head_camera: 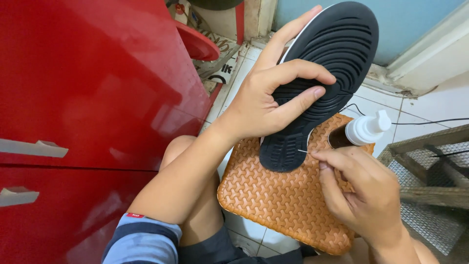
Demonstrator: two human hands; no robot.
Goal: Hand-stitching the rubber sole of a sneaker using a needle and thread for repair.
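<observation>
Shoe (320, 73), sole side up, black ribbed tread with a white edge; upper hidden beneath the sole, toe end far, heel end resting on the orange woven-pattern cushion (273, 200) at centre. Left hand (266, 100) closed around the shoe at mid-sole, fingers curled over the tread, thumb hidden behind. Right hand (359, 188) pinched shut at the fingertips on a thin needle (304, 151), barely visible as a pale sliver just beside the heel's right edge; whether its tip enters the sole cannot be made out. Any thread is too fine to see. Bottle (359, 132), dark body with white nozzle cap, lying tilted on the cushion's far right corner; contents not visible, lower part hidden behind the right hand. Red cabinet (88, 98) fills the left, two pale handles, cut off by the frame. Wooden frame with wire mesh (430, 171) at right, cut off, interior indistinct. Thin black cable (425, 122) on white floor tiles, far right. Bare knee below the left forearm; grey-blue sleeve at near edge.
</observation>
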